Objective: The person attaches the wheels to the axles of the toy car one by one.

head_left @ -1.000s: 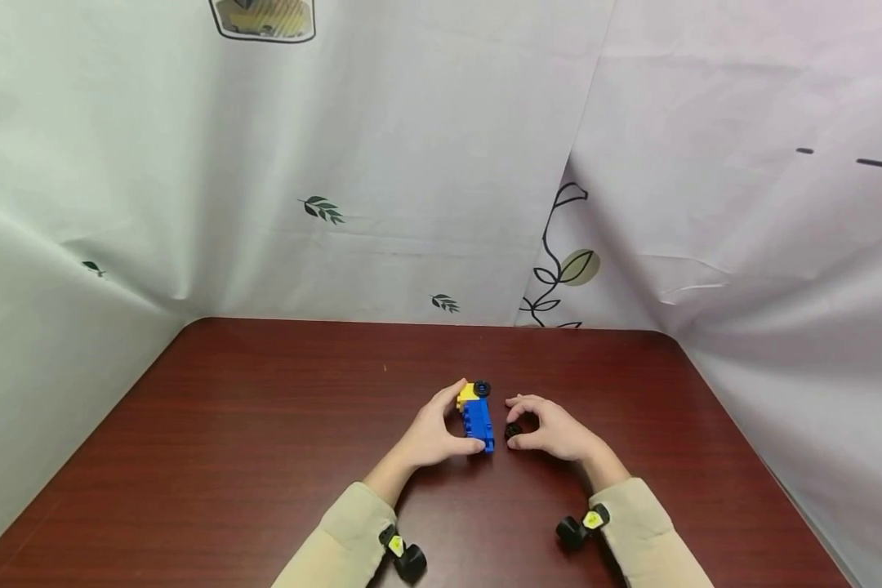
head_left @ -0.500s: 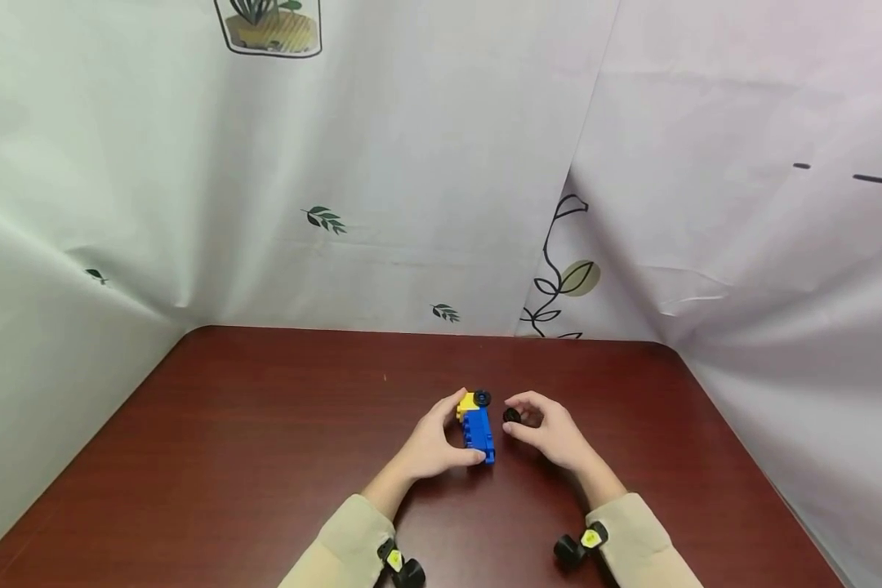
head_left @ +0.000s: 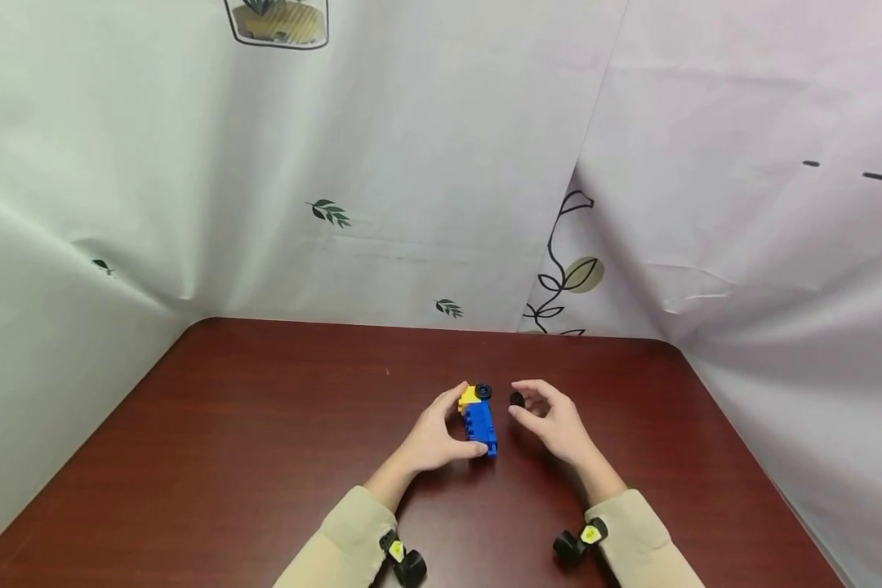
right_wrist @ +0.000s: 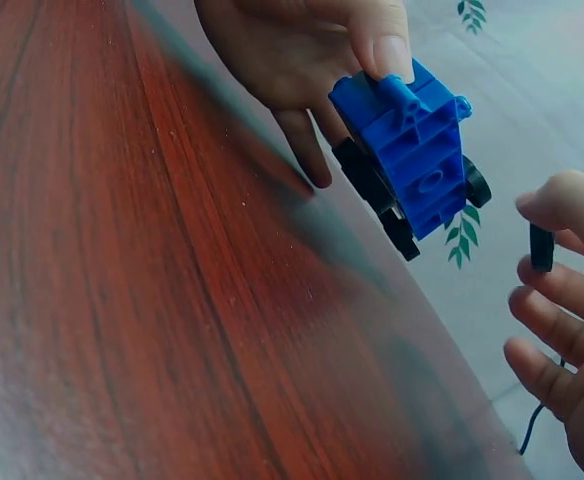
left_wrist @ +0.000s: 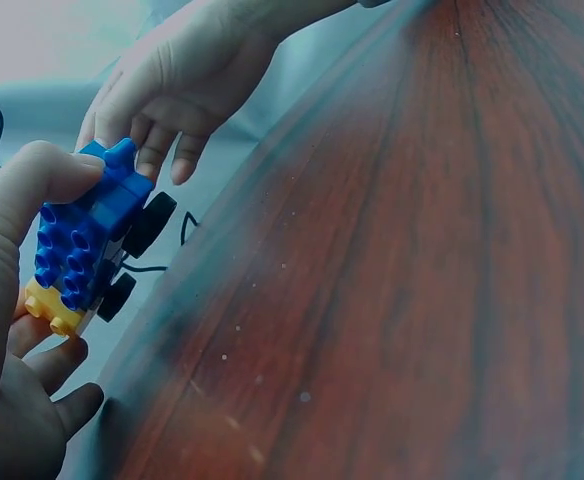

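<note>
My left hand (head_left: 432,441) grips a toy brick car (head_left: 479,425) at its ends, thumb on the blue end and fingers by the yellow one. Rows of studs on its blue top (left_wrist: 72,250) show in the left wrist view. Its hollow blue underside (right_wrist: 417,165) faces the right wrist camera, with black wheels (right_wrist: 362,172) on both sides. A short gap to the right, my right hand (head_left: 561,425) pinches a loose black wheel (head_left: 517,399) between thumb and fingers. Seen edge-on, that wheel (right_wrist: 541,247) is apart from the car.
Both hands are over a dark red-brown wooden table (head_left: 265,425). Behind its far edge hangs a pale cloth (head_left: 426,163) printed with leaves. Each sleeved wrist wears a black camera (head_left: 410,567).
My right hand has moved the wheel farther from me, level with the car's yellow end, and turned it. The left hand keeps its grip on the car almost in place.
</note>
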The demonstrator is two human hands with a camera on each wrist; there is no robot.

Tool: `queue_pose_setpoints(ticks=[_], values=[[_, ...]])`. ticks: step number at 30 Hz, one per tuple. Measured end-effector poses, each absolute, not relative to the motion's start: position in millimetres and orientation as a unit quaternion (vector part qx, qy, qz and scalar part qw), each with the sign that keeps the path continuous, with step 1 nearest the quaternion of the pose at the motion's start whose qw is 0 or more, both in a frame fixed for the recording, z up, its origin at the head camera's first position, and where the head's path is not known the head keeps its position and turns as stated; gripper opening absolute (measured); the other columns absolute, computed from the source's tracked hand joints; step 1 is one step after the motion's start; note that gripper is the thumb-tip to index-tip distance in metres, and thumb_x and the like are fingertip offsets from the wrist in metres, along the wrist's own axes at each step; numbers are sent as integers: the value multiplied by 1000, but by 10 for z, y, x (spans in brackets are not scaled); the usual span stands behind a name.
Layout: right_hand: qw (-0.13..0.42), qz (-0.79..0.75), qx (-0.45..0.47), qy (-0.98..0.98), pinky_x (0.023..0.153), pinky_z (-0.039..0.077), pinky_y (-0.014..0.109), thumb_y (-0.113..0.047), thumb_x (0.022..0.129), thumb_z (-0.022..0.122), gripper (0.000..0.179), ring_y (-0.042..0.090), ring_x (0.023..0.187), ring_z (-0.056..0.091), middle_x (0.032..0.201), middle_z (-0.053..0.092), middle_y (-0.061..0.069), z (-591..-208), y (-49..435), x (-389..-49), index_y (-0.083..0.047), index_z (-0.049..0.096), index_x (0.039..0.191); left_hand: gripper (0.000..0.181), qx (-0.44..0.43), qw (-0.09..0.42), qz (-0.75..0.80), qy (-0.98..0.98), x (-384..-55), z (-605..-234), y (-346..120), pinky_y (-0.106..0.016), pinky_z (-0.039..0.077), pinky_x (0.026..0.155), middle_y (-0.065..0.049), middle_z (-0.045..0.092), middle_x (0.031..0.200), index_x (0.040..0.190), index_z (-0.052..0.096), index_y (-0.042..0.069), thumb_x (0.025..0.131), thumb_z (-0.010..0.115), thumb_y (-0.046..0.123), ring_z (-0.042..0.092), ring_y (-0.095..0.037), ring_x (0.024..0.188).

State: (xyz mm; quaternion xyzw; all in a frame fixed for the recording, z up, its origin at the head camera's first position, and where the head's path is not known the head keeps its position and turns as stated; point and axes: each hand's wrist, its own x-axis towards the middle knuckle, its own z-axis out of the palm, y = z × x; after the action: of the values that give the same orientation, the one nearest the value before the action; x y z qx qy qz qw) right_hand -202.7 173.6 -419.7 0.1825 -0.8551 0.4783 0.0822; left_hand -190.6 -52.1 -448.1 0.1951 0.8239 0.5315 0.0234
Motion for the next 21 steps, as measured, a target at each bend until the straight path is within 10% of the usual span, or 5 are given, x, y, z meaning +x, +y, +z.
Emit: queue_pose_setpoints(ticks=[21], values=[[91,541,207,-810,68,50,21,-7,85,69,25,7,82,57,102,66,19,-4085,1655,-1959,2,59,107,96,195,13,528,826,-1921,-4471,-518,-47,38,107,-13,35,149,148,29,7,72,79,36,43,-30,132]])
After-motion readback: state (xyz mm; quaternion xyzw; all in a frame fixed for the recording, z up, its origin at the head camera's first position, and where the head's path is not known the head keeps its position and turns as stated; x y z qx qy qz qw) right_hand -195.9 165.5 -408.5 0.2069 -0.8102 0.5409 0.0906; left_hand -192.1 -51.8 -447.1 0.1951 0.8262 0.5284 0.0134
